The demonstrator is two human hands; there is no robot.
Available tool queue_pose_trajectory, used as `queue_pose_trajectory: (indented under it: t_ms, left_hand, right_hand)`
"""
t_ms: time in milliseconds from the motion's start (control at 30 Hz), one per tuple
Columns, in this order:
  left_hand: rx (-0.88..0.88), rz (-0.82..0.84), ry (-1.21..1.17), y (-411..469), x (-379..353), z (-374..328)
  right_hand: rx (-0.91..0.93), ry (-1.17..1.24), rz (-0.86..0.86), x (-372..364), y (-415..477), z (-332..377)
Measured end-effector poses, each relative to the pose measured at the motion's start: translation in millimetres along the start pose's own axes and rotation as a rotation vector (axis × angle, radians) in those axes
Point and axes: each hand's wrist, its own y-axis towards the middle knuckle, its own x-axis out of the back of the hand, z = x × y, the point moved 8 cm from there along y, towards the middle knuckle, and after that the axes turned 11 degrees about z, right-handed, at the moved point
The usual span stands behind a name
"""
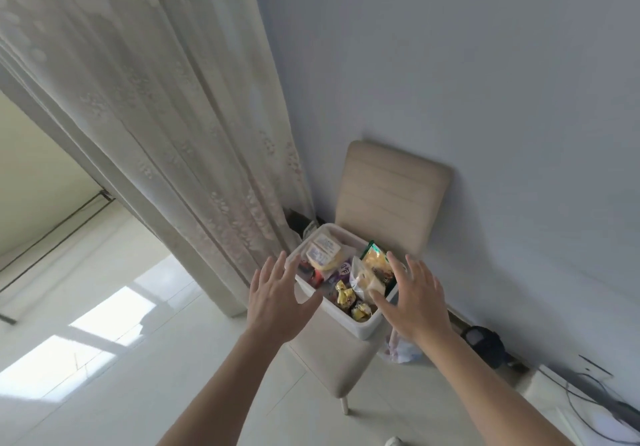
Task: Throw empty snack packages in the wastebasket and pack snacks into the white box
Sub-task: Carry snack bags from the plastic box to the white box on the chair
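Now left hand (277,302), right hand (412,302) beside box (361,330)

Between the fingers (275,267) the white box (366,330) looked like smooth, faintly matt plastic. The snack packets (375,265) in it were glossy film, and some wrappers (344,295) were shiny gold foil. Beyond the fingers the chair (391,189) wore matt beige upholstery. Left of them hung a matt, patterned cloth curtain (156,99). Beneath them the floor (114,328) was glossy tile, and the wall (485,82) was flat matt.
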Motion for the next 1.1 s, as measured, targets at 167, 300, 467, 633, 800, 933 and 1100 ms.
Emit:
queue_pose_trajectory:
  t_ms: [167,300,467,633,800,933,1100]
  left_hand:
    - [-0.009,0.05,-0.006,48,-15,-7]
    - [-0.093,0.062,-0.011,82,-26,-17]
    - [-0.155,0.086,-0.014,127,-35,-22]
    - [-0.206,0.179,-0.03,188,-65,3]
    - [-0.308,0.229,-0.024,241,-82,17]
    - [-0.42,0.249,0.003,276,-91,22]
    - [-0.452,0.305,0.041,312,-117,29]
  right_hand:
    - [-0.007,0.005,0.012,-1,44,-13]
    - [-0.046,0.016,0.034,-14,65,-21]
    - [-0.096,0.029,0.057,-36,84,-22]
    - [-0.198,0.042,0.071,-61,115,-22]
    - [-0.349,0.114,0.048,-83,146,-22]
    - [-0.419,0.15,0.035,-101,169,-14]
    - [-0.475,0.159,0.031,-120,193,-17]
